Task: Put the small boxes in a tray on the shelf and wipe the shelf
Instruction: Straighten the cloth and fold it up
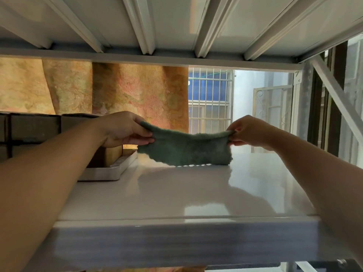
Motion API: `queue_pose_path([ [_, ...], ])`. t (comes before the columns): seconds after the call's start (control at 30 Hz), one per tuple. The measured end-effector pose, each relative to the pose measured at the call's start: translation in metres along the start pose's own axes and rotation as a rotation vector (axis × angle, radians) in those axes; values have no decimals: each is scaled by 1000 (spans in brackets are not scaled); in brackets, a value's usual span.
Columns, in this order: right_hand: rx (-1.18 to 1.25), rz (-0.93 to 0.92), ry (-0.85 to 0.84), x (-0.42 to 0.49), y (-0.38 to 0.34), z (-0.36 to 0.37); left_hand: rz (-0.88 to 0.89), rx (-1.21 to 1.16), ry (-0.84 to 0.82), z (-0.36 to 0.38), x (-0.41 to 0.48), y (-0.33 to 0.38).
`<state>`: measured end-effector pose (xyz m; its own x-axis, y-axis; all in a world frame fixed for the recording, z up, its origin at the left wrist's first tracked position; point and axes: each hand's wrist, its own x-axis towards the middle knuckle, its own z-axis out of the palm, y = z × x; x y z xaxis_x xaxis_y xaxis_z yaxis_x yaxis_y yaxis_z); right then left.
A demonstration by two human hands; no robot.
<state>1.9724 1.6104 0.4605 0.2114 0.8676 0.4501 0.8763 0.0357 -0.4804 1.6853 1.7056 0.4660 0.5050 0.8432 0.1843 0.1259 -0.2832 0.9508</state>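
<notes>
Both hands, the left hand [125, 130] and right hand [249, 132], pinched the top corners of a green cloth [184, 148] hanging onto the glossy shelf [176, 193] beside the white tray [110, 171] of small boxes [35, 128], so a careless leftward wipe could nudge that tray.

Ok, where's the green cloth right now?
In the head view the green cloth hangs mid-frame over the white shelf, stretched between the left hand and right hand, just right of the tray.
</notes>
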Motion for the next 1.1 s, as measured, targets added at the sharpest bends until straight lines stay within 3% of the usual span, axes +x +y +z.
queue_pose_path([
  [0.13,-10,-153,187,0,0,3,160,120,102,3,8,0],
  [0.2,12,-133,175,1,1,3,141,239,57,-1,8,0],
  [0.27,34,-51,62,1,3,-1,26,401,-109,-6,5,-4],
  [0.37,8,135,-263,-7,5,-5,-128,626,-352,-8,-4,-6],
  [0.43,-3,229,-439,-12,2,-6,-164,688,-411,-4,-10,-2],
  [0.5,59,277,-497,-15,-1,-7,-174,684,-397,0,-12,1],
  [0.6,92,311,-458,-13,-2,-5,-85,781,-263,6,-9,1],
  [0.73,-64,333,-354,-9,2,7,92,1088,-136,13,-3,-5],
  [0.93,-10,258,-276,-5,0,20,27,1243,-158,26,0,-15],
  [1.1,-153,203,-195,-2,1,32,28,1335,-159,32,5,-20],
])
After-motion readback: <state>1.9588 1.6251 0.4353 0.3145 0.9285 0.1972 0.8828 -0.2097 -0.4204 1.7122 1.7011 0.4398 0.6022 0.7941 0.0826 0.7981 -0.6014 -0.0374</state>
